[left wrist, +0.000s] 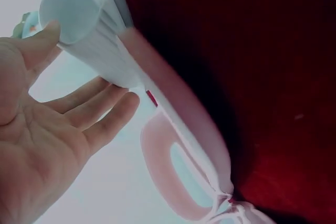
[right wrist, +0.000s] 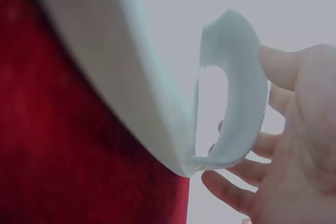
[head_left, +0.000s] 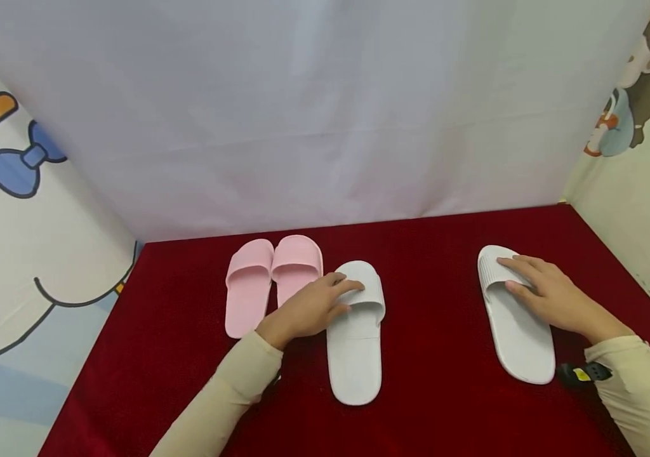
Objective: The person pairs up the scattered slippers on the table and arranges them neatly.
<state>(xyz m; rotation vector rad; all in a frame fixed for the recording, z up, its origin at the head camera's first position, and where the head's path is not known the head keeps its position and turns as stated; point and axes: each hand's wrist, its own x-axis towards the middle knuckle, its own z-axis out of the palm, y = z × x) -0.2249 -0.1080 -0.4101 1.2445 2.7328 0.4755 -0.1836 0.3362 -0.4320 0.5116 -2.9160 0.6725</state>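
Note:
Two white slide slippers lie apart on a dark red cloth, toes toward the back. My left hand (head_left: 313,303) rests over the strap of the middle slipper (head_left: 355,368), fingers loosely spread. In the left wrist view its thumb is at the strap's opening and the fingertips (left wrist: 126,106) lie along the strap's side. My right hand (head_left: 550,295) reaches over the strap of the right slipper (head_left: 516,330). The right wrist view shows that thumb against the strap (right wrist: 241,93), with other fingertips partly hidden behind it.
A pair of pink slippers (head_left: 247,295) lies side by side just left of the middle slipper, the nearer one partly covered by my left hand. A pale curtain (head_left: 325,127) hangs behind the red cloth (head_left: 433,355). Cartoon-printed walls stand at both sides.

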